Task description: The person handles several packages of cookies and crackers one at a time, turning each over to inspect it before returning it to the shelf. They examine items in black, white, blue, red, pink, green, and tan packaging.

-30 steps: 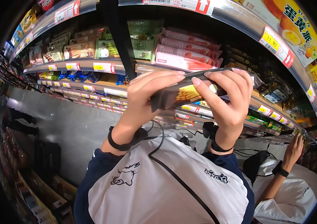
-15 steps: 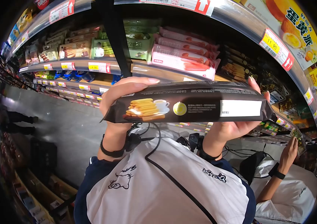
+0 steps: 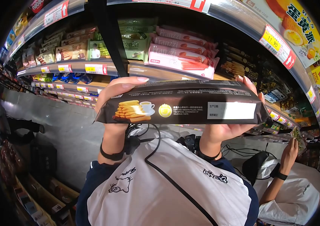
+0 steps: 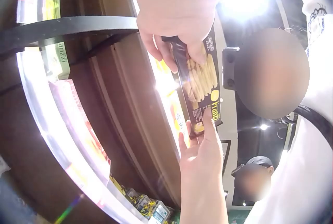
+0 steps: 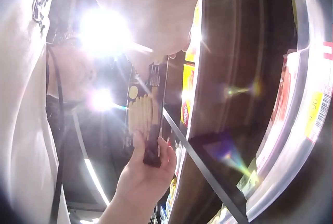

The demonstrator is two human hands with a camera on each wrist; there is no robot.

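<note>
Both hands hold a long dark snack packet level in front of the white shirt, its side panel with a biscuit picture and a white label facing up at the head view. The left hand grips the left end, fingers over the top edge. At the other end the right hand supports it from below, with fingertips curled over the far edge. In the left wrist view the packet shows its front with finger biscuits, between the left hand and right hand. The right wrist view also shows the packet.
Shelves ahead carry pink packets, green packets and dark packets. A price-tagged shelf edge runs above. Another person's hand is at the right by the lower shelves. Open bins stand at lower left.
The packet has been turned and spread out level, its side panel now facing up; the hands have moved apart to its two ends. Lately it has shifted slightly left in view.
</note>
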